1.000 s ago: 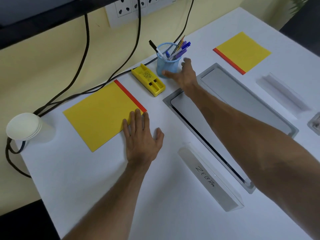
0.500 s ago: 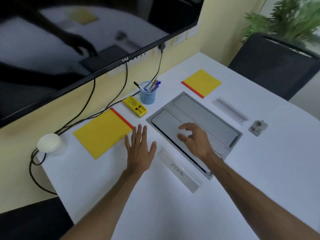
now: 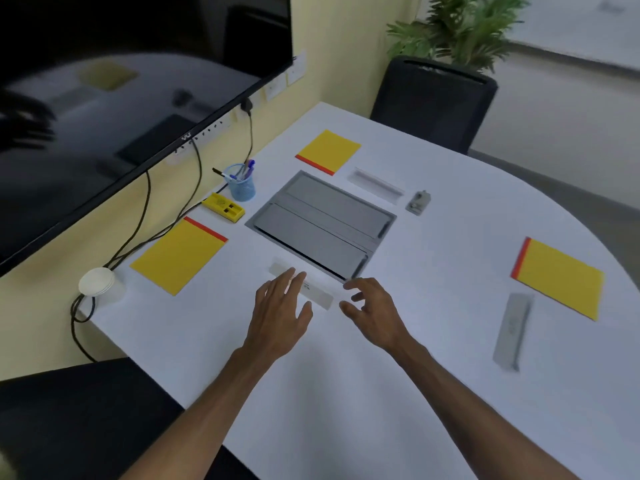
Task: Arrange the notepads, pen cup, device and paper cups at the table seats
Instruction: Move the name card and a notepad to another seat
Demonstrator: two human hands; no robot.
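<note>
Head view | both your hands empty: left hand [image 3: 278, 315] spread flat, right hand [image 3: 372, 311] loosely curled | stacked paper cups [image 3: 98, 284] unplaced; peel one off slowly.

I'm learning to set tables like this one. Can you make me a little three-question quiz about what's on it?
1. How many yellow notepads lie on the table?
2. True or false: the pen cup stands beside the yellow device.
3. Is either hand holding something?

Key:
1. Three.
2. True.
3. No. The left hand and right hand are open and empty.
</note>
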